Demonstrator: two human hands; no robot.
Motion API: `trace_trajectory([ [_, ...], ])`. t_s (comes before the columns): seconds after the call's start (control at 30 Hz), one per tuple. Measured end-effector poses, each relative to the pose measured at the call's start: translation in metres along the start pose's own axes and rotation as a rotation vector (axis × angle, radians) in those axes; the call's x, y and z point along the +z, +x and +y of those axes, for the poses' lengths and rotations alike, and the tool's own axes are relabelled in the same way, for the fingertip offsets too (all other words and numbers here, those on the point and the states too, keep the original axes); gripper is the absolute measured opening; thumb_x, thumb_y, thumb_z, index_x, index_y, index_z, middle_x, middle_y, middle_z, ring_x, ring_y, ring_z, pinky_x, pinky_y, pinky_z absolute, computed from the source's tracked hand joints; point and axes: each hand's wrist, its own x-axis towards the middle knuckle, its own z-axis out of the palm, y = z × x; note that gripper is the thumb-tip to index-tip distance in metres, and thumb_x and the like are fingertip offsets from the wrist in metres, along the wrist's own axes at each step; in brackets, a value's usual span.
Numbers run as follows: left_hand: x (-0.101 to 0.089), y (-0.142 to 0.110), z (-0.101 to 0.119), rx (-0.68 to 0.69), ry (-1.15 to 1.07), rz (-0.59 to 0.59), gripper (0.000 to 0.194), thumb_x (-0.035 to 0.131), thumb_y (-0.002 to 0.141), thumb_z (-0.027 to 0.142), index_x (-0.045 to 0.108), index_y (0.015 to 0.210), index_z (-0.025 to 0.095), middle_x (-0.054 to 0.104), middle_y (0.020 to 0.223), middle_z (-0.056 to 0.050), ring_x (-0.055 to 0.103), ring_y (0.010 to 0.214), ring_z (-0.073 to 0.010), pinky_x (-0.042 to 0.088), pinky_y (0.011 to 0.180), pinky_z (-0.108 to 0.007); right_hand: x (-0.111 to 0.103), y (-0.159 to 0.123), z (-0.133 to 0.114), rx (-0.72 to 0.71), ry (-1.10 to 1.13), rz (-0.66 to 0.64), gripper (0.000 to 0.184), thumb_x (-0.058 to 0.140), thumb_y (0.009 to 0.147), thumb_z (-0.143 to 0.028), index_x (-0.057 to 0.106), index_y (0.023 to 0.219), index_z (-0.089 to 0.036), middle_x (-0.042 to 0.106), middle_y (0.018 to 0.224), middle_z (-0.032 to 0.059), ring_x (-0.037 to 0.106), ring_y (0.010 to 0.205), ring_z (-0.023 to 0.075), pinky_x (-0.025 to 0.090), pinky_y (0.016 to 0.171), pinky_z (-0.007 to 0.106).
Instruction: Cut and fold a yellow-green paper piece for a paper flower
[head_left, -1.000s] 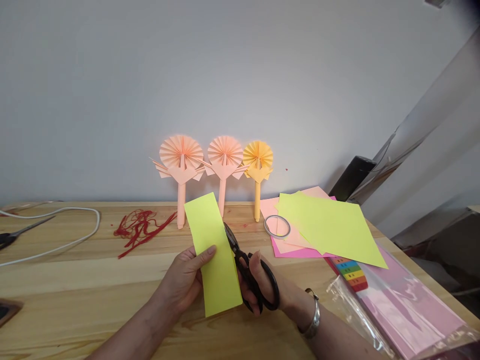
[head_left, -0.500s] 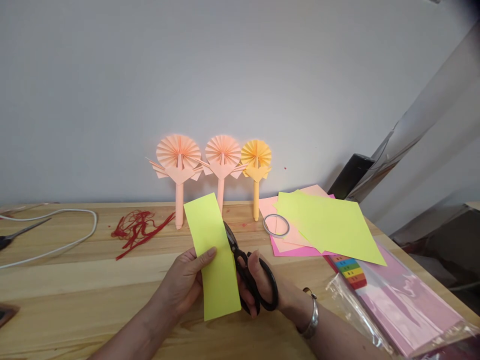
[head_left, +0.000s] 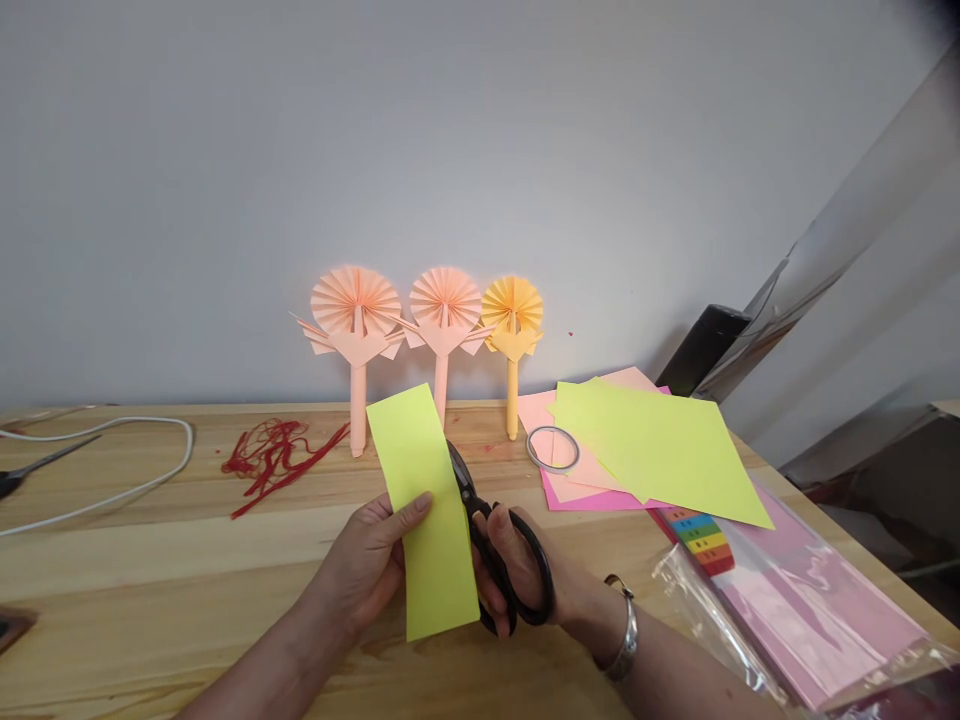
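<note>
My left hand (head_left: 364,565) grips a long yellow-green paper strip (head_left: 424,500), thumb lying across its face. My right hand (head_left: 521,572) is shut on the finger loops of black-handled scissors (head_left: 480,525). The scissors' steel blades point up and away, touching the strip's right edge. I cannot tell whether they are biting into the paper. A silver bangle (head_left: 622,630) circles my right wrist.
Several paper fan flowers on sticks (head_left: 442,340) lean against the wall. Across the wooden table lie red thread (head_left: 274,460), a white cable (head_left: 135,480), another pair of scissors (head_left: 30,470), stacked coloured paper (head_left: 660,450), a tape roll (head_left: 553,449) and a plastic-wrapped pink paper pack (head_left: 810,610).
The whole scene has shifted slightly left in view. The scissors have turned a little in my right hand, and the strip stays in my left hand.
</note>
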Motion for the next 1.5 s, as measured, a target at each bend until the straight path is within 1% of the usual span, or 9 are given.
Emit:
trace_trajectory([
  [0.17, 0.001, 0.001, 0.000, -0.002, -0.002, 0.012, 0.019, 0.071, 0.070, 0.025, 0.071, 0.081, 0.010, 0.075, 0.075, -0.013, 0.068, 0.063, -0.0257, 0.054, 0.064, -0.038, -0.001, -0.001, 0.001, -0.015, -0.030, -0.002, 0.079, 0.008, 0.084, -0.071, 0.043, 0.040, -0.015, 0.041, 0.035, 0.0012, 0.043, 0.033, 0.0063, 0.034, 0.038, 0.018],
  [0.37, -0.001, 0.002, -0.001, 0.012, -0.001, 0.015, 0.015, 0.069, 0.072, 0.022, 0.071, 0.080, 0.010, 0.075, 0.074, -0.012, 0.067, 0.062, -0.0232, 0.055, 0.062, -0.036, 0.000, -0.001, 0.004, -0.012, -0.004, 0.028, 0.076, 0.011, 0.086, -0.069, 0.042, 0.042, -0.015, 0.040, 0.035, -0.0001, 0.042, 0.031, 0.0061, 0.032, 0.036, 0.018],
  [0.53, -0.002, 0.002, -0.002, 0.019, -0.004, 0.020, 0.016, 0.071, 0.071, 0.023, 0.072, 0.080, 0.010, 0.075, 0.075, -0.012, 0.068, 0.064, -0.0233, 0.055, 0.063, -0.035, -0.001, -0.002, 0.006, -0.007, -0.008, 0.048, 0.075, 0.014, 0.087, -0.067, 0.042, 0.042, -0.014, 0.040, 0.034, -0.0003, 0.042, 0.030, 0.0057, 0.032, 0.035, 0.017],
  [0.7, 0.000, 0.001, -0.001, 0.014, 0.004, 0.025, 0.015, 0.072, 0.070, 0.023, 0.072, 0.079, 0.011, 0.075, 0.075, -0.012, 0.069, 0.062, -0.0244, 0.055, 0.061, -0.035, -0.001, -0.003, 0.001, -0.004, 0.009, 0.032, 0.072, 0.016, 0.086, -0.068, 0.042, 0.045, -0.015, 0.039, 0.035, -0.0011, 0.043, 0.031, 0.0060, 0.033, 0.035, 0.017],
  [0.8, 0.000, 0.000, -0.001, 0.007, -0.003, 0.027, 0.017, 0.072, 0.069, 0.023, 0.072, 0.081, 0.011, 0.075, 0.075, -0.012, 0.069, 0.062, -0.0248, 0.055, 0.061, -0.036, -0.001, -0.003, 0.000, -0.002, 0.020, 0.026, 0.070, 0.018, 0.087, -0.067, 0.043, 0.049, -0.014, 0.041, 0.036, -0.0014, 0.043, 0.032, 0.0060, 0.034, 0.036, 0.017],
  [0.97, 0.001, 0.000, -0.001, 0.001, -0.009, 0.053, 0.018, 0.074, 0.067, 0.023, 0.071, 0.080, 0.010, 0.075, 0.074, -0.012, 0.069, 0.062, -0.0248, 0.055, 0.061, -0.036, -0.003, -0.003, 0.000, 0.030, 0.054, 0.040, 0.061, 0.023, 0.087, -0.067, 0.047, 0.066, -0.014, 0.041, 0.036, -0.0052, 0.041, 0.029, 0.0062, 0.033, 0.035, 0.017],
  [1.13, 0.001, 0.001, -0.001, 0.007, -0.009, 0.039, 0.019, 0.073, 0.068, 0.022, 0.071, 0.082, 0.010, 0.075, 0.076, -0.012, 0.069, 0.065, -0.0236, 0.055, 0.064, -0.035, -0.005, -0.004, -0.001, -0.001, 0.040, 0.024, 0.062, 0.021, 0.086, -0.068, 0.046, 0.066, -0.015, 0.041, 0.036, -0.0053, 0.040, 0.030, 0.0059, 0.033, 0.036, 0.018],
  [1.33, -0.001, -0.001, -0.002, 0.021, 0.022, 0.041, 0.019, 0.073, 0.069, 0.022, 0.071, 0.083, 0.010, 0.075, 0.079, -0.013, 0.069, 0.066, -0.0253, 0.055, 0.061, -0.036, -0.006, -0.008, 0.003, 0.016, 0.022, 0.048, 0.062, 0.019, 0.085, -0.069, 0.046, 0.073, -0.015, 0.039, 0.041, -0.0068, 0.038, 0.031, 0.0053, 0.027, 0.034, 0.017],
  [1.5, -0.001, 0.000, -0.002, 0.015, 0.018, 0.031, 0.020, 0.072, 0.070, 0.023, 0.071, 0.085, 0.010, 0.075, 0.080, -0.013, 0.069, 0.067, -0.0257, 0.055, 0.063, -0.036, -0.008, -0.011, 0.003, 0.058, 0.010, 0.043, 0.063, 0.018, 0.085, -0.069, 0.048, 0.077, -0.014, 0.040, 0.043, -0.0063, 0.040, 0.035, 0.0053, 0.028, 0.036, 0.017],
])
